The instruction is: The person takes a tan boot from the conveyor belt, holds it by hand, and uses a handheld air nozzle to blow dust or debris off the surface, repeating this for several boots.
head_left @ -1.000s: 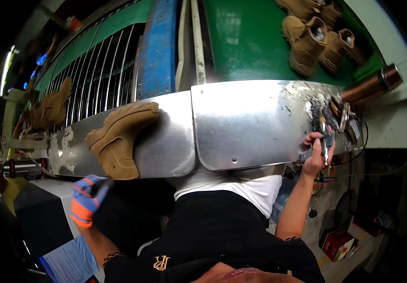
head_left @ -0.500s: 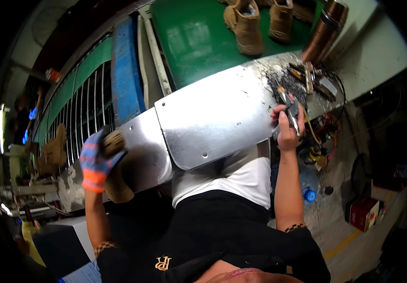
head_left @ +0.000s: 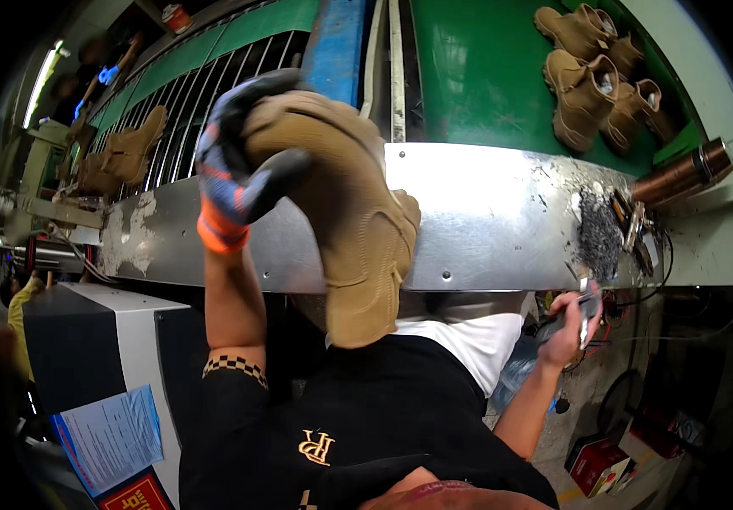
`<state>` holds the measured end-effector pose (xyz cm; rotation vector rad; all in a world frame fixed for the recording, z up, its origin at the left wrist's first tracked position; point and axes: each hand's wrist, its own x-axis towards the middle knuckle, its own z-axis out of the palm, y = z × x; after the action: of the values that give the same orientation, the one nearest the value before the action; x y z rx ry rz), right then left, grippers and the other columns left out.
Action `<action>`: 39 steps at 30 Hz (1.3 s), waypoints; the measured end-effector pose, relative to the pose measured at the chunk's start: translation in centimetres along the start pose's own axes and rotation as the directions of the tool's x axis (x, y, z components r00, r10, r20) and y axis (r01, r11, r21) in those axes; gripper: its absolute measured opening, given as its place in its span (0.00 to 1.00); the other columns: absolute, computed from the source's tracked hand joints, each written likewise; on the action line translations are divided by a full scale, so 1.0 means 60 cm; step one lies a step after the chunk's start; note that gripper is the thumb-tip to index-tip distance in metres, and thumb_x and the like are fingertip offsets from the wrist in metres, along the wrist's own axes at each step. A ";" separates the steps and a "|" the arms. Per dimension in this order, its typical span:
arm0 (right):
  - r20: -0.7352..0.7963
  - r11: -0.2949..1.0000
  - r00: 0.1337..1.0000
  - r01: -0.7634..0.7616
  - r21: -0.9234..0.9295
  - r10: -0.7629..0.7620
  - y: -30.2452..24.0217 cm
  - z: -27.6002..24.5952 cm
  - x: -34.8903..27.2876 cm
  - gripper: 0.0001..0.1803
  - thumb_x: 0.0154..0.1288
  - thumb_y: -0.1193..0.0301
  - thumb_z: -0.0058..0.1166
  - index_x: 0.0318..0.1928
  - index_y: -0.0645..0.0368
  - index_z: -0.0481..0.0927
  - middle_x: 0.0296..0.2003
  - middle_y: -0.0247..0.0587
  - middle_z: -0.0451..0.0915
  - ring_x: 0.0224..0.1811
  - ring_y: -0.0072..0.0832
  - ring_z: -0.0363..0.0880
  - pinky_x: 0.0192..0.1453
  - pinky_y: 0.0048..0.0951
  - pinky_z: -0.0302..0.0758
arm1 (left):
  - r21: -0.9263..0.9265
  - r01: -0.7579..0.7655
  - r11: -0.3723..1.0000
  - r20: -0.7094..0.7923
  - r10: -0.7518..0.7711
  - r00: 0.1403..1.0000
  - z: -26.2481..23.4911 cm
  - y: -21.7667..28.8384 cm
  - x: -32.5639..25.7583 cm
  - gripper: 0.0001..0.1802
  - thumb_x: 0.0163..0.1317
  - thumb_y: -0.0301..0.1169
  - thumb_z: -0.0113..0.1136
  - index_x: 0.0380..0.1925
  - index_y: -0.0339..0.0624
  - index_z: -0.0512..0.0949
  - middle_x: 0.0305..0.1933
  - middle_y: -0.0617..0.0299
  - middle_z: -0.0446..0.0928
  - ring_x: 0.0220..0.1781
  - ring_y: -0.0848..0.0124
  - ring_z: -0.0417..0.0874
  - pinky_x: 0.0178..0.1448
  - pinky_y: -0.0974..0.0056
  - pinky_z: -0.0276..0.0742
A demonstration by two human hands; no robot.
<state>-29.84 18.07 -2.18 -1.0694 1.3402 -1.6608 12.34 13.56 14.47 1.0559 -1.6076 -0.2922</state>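
Note:
My left hand (head_left: 234,174), in a blue, orange and black glove, is closed around the toe of a tan boot (head_left: 353,229). The boot is held up above the metal worktop (head_left: 494,212), toe away from me, its shaft pointing down toward my chest. My bare right hand (head_left: 563,333) is beside the worktop's near edge, at the right. Its fingers are wrapped round a small silver and grey metal hand tool (head_left: 589,313), whose exact kind is blurred. Tool and boot are well apart.
Several tan boots (head_left: 583,93) stand on a green conveyor belt (head_left: 468,85) beyond the worktop. A copper-coloured flask (head_left: 685,174), dark scraps (head_left: 600,234) and hand tools (head_left: 636,225) lie at the right. More boots (head_left: 133,153) rest by the barred rack at the left.
My left hand has brought the boot up and inward, from low over the worktop's left part. My right hand, still gripping the tool, has drawn back from the worktop. The view has shifted.

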 end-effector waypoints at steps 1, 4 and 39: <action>0.119 0.997 0.991 -0.070 0.038 0.065 -0.015 0.018 -0.022 0.27 0.64 0.74 0.46 0.62 0.72 0.62 0.27 0.39 0.75 0.29 0.23 0.72 0.37 0.29 0.72 | -0.052 -0.001 0.999 0.013 0.002 1.000 0.005 -0.008 0.005 0.42 0.49 0.46 0.70 0.58 0.27 0.69 0.51 0.47 0.78 0.53 0.62 0.80 0.61 0.61 0.73; 0.408 0.986 0.911 -0.112 0.126 0.052 -0.053 0.093 -0.062 0.26 0.63 0.75 0.47 0.61 0.72 0.64 0.26 0.41 0.76 0.29 0.26 0.74 0.40 0.30 0.74 | -0.226 0.005 0.974 0.107 0.020 0.994 0.013 -0.015 0.025 0.38 0.46 0.33 0.73 0.57 0.28 0.70 0.52 0.49 0.78 0.54 0.64 0.80 0.61 0.61 0.74; 0.697 0.966 0.717 -0.186 0.180 0.007 -0.002 0.276 -0.068 0.24 0.59 0.74 0.52 0.56 0.66 0.70 0.37 0.45 0.80 0.32 0.23 0.77 0.42 0.26 0.73 | -0.401 0.233 0.886 0.253 -0.137 0.958 -0.009 -0.202 0.075 0.28 0.59 0.50 0.60 0.46 0.35 0.73 0.42 0.57 0.75 0.45 0.68 0.77 0.54 0.61 0.73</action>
<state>-13.01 15.72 -0.91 -1.2714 0.6606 -1.1101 18.69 3.49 9.44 0.8541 -1.5363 -0.8795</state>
